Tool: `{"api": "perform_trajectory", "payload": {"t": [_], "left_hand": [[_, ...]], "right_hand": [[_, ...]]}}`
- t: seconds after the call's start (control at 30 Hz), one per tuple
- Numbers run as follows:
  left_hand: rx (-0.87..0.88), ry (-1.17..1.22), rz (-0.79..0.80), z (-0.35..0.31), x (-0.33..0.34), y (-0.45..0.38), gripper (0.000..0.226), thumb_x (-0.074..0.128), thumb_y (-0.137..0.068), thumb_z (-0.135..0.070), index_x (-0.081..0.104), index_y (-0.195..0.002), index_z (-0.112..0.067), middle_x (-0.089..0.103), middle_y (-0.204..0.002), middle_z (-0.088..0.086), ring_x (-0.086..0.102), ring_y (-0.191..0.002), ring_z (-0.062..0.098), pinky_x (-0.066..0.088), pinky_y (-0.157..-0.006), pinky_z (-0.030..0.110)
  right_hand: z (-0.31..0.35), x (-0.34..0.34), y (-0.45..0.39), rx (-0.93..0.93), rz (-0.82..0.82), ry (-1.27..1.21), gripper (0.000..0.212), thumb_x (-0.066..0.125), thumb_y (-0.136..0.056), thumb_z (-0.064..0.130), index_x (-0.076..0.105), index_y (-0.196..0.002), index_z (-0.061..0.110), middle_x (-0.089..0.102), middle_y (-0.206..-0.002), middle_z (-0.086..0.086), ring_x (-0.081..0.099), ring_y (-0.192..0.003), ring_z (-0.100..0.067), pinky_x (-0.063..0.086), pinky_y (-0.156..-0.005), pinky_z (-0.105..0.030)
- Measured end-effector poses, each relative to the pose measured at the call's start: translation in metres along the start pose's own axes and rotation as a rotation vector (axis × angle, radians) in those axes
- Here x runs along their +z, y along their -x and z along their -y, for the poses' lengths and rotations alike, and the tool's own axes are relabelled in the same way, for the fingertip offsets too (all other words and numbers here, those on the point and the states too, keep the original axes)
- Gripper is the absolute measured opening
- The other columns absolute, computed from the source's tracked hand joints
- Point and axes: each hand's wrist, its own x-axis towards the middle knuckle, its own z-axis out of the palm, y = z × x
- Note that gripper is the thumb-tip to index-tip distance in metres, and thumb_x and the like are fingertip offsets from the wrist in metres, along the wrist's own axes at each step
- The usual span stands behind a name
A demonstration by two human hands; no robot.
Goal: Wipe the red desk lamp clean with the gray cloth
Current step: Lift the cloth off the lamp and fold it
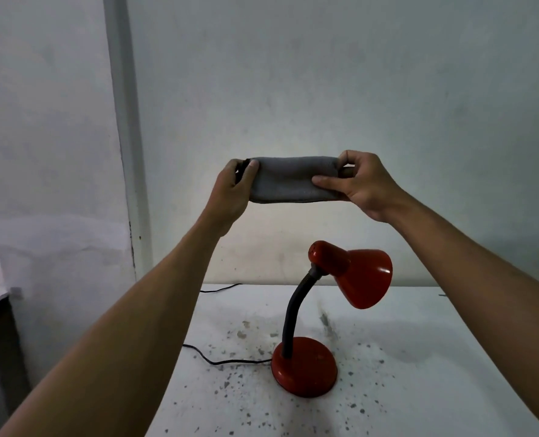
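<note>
The gray cloth (288,181) is folded into a thick band and held up in the air, its long axis running left to right, directly above and well apart from the red desk lamp (328,313) on the table below. The left hand (230,190) pinches its left end with thumb over the front; the right hand (358,184) pinches the right end, thumb and fingers curled round the fold. The lamp's shade points right and down from a dark bent neck, its round base nearer the viewer, so the cloth must come down and slightly right; the right hand seems the nearer to the shade. A black cord (217,357) trails left from the base. The white table (435,357) is speckled with dark grime, with a pale stained wall (325,74) behind.
</note>
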Motion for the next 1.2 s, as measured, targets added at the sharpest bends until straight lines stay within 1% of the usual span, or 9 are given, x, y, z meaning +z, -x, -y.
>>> {"api": "perform_trajectory", "payload": {"t": [0.17,0.27,0.37,0.47,0.63,0.73,0.83,1.03,1.2], "left_hand": [[0.053,-0.158,-0.117,-0.002,0.019,-0.002,0.028,0.044,-0.103,-0.039,0.056,-0.103,-0.014,0.056,-0.085,-0.009,0.052,-0.08,0.012,0.043,-0.072,0.029],[0.058,-0.163,-0.126,-0.011,0.039,-0.004,0.034,0.043,-0.103,-0.041,0.055,-0.109,-0.009,0.057,-0.09,-0.004,0.06,-0.083,0.021,0.054,-0.069,0.035],[0.034,-0.127,-0.099,-0.025,0.07,-0.008,0.039,0.044,-0.103,-0.041,0.052,-0.115,-0.005,0.055,-0.093,-0.005,0.061,-0.071,0.018,0.053,-0.053,0.022],[0.015,-0.115,-0.057,-0.041,0.112,-0.011,0.04,0.043,-0.103,-0.041,0.051,-0.115,-0.003,0.053,-0.091,-0.004,0.06,-0.069,0.021,0.046,-0.044,0.016],[-0.053,-0.035,0.024,-0.056,0.191,-0.01,0.043,0.043,-0.101,-0.046,0.05,-0.107,-0.004,0.053,-0.089,-0.001,0.065,-0.083,0.034,0.057,-0.074,0.046],[-0.101,-0.019,0.093,-0.058,0.25,0.001,0.04,0.041,-0.102,-0.044,0.048,-0.106,-0.005,0.059,-0.101,0.008,0.062,-0.079,0.03,0.055,-0.064,0.039],[-0.168,-0.076,0.162,-0.059,0.307,0.024,0.044,0.04,-0.104,-0.041,0.05,-0.118,0.0,0.056,-0.106,0.011,0.054,-0.076,0.021,0.039,-0.051,0.025],[-0.338,-0.169,0.307,-0.012,0.388,0.091,0.052,0.039,-0.105,-0.04,0.054,-0.126,0.004,0.059,-0.129,0.023,0.058,-0.115,0.037,0.044,-0.089,0.036],[-0.459,-0.328,0.466,0.065,0.422,0.161,0.054,0.037,-0.104,-0.046,0.058,-0.122,0.001,0.061,-0.128,0.023,0.058,-0.115,0.039,0.046,-0.091,0.04]], "right_hand": [[0.001,-0.003,0.0,0.041,-0.031,-0.117,0.026,0.082,-0.083,0.002,0.063,-0.101,0.004,0.074,-0.095,-0.017,0.077,-0.086,-0.026,0.065,-0.076,-0.037],[-0.001,-0.011,-0.002,0.079,-0.056,-0.131,0.027,0.071,-0.096,0.009,0.062,-0.12,0.001,0.069,-0.11,-0.013,0.073,-0.098,-0.026,0.065,-0.077,-0.038],[-0.003,-0.028,-0.002,0.058,-0.125,-0.03,0.019,0.055,-0.106,0.018,0.061,-0.119,0.005,0.065,-0.111,-0.007,0.068,-0.099,-0.02,0.063,-0.073,-0.03],[-0.005,-0.061,0.001,0.043,-0.249,0.143,0.027,0.044,-0.11,0.025,0.058,-0.122,0.006,0.06,-0.107,-0.005,0.062,-0.09,-0.017,0.059,-0.07,-0.029],[-0.016,-0.13,0.016,0.08,-0.396,0.324,0.035,0.037,-0.111,0.029,0.054,-0.124,0.002,0.055,-0.103,-0.007,0.054,-0.08,-0.016,0.053,-0.068,-0.032],[-0.03,-0.18,0.036,0.16,-0.455,0.408,0.037,0.035,-0.111,0.031,0.054,-0.124,0.002,0.054,-0.103,-0.008,0.054,-0.081,-0.019,0.052,-0.069,-0.034],[-0.052,-0.229,0.065,0.253,-0.489,0.481,0.036,0.035,-0.111,0.032,0.053,-0.121,0.003,0.055,-0.096,-0.007,0.054,-0.075,-0.019,0.05,-0.069,-0.037],[-0.129,-0.294,0.141,0.383,-0.475,0.675,0.025,0.05,-0.107,0.032,0.059,-0.098,0.01,0.054,-0.075,0.001,0.05,-0.069,-0.021,0.036,-0.063,-0.031],[-0.219,-0.3,0.21,0.556,-0.405,0.73,0.023,0.058,-0.104,0.026,0.058,-0.088,0.009,0.061,-0.09,-0.011,0.057,-0.087,-0.025,0.037,-0.073,-0.034]]}}
